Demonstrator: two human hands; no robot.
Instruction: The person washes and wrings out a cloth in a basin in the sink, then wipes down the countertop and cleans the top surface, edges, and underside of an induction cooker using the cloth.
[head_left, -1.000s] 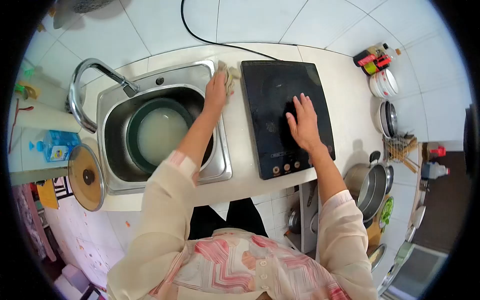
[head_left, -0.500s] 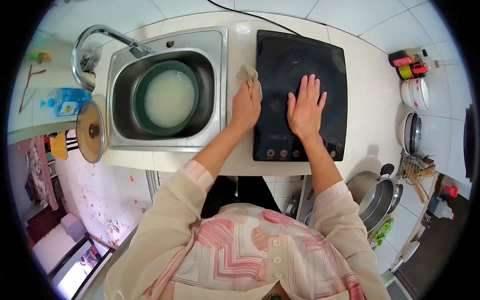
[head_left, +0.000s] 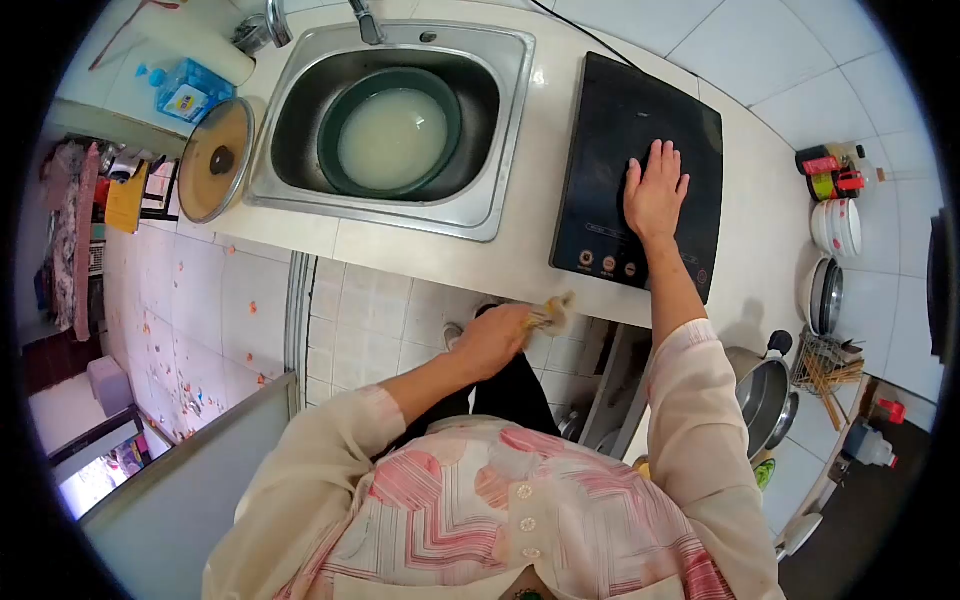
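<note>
My left hand [head_left: 494, 342] is closed round a crumpled tan cloth [head_left: 551, 314], whose end sticks out past the fingers. It is held in front of the counter's edge, over the floor. My right hand [head_left: 656, 196] lies flat on the black induction cooktop [head_left: 600, 150], fingers stretched out and a little spread. The cooktop rests on the pale counter [head_left: 440, 262], with its round control marks along the near edge. Left of it, a dark green basin [head_left: 328, 150] of cloudy whitish liquid stands in the steel sink [head_left: 490, 190].
A glass lid [head_left: 200, 180] and a blue bottle [head_left: 190, 95] are left of the sink. At right are sauce bottles [head_left: 832, 172], stacked bowls [head_left: 836, 228], a steel pot [head_left: 765, 385] and a rack with chopsticks [head_left: 826, 370]. A black cord [head_left: 590, 38] runs behind the cooktop.
My left hand, with the cloth, has moved from the counter between sink and cooktop back toward my body, past the front edge. My right hand stays on the cooktop. The view has shifted.
</note>
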